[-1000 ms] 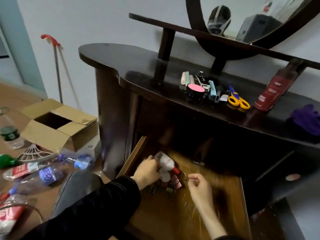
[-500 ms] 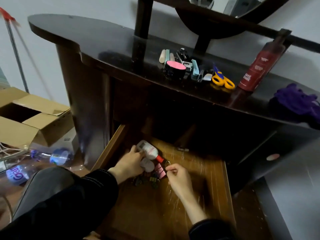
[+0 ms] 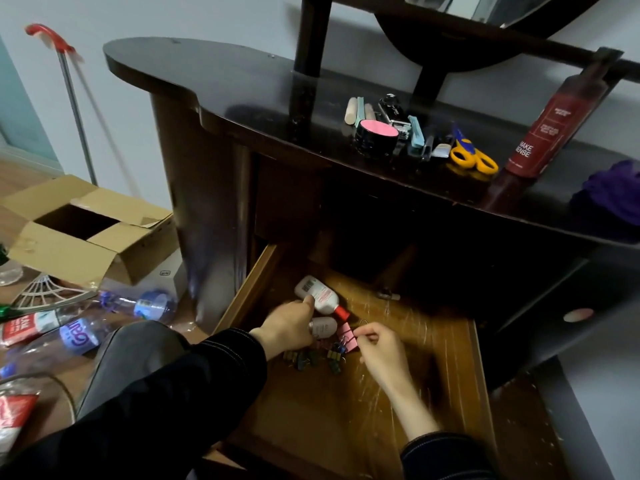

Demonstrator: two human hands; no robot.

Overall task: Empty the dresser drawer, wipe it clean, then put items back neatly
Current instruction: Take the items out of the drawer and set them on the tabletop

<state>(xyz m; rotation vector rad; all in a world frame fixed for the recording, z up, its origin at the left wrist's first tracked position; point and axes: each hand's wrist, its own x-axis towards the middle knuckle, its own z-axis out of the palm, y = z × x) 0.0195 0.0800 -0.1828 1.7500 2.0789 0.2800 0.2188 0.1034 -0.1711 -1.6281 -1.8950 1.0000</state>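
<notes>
1. The dark dresser takes up the wall. Its top carries a tall red bottle, yellow-handled scissors, a pink-lidded jar and a purple cloth at the right end.
2. Below it the drawer is pulled right out, and its scratched wooden floor is mostly bare. I'd say the emptying is nearly done and the wiping not yet begun.
3. An open cardboard box sits on the floor to the left, well apart from the action.
4. Both hands are down at the drawer's back left. The left hand grips the white bottle, thumb laid on its side. Its fingers are hidden underneath.
5. The right hand, just beside it, pinches a wire loop on the pink clip between thumb and forefinger.
6. That white bottle lies tilted, with its base toward the back left corner and its red cap pointing at the right hand.
7. A small pale bottle is tucked against the left fingers. I can't tell whether it is held.
8. The pink clip sits between the two hands, touching that small bottle.
9. The dark clips are scattered on the drawer floor on the person's side of both hands, nearer the left wrist. I reckon they go last, and either hand must draw back toward the body to reach them.
</notes>
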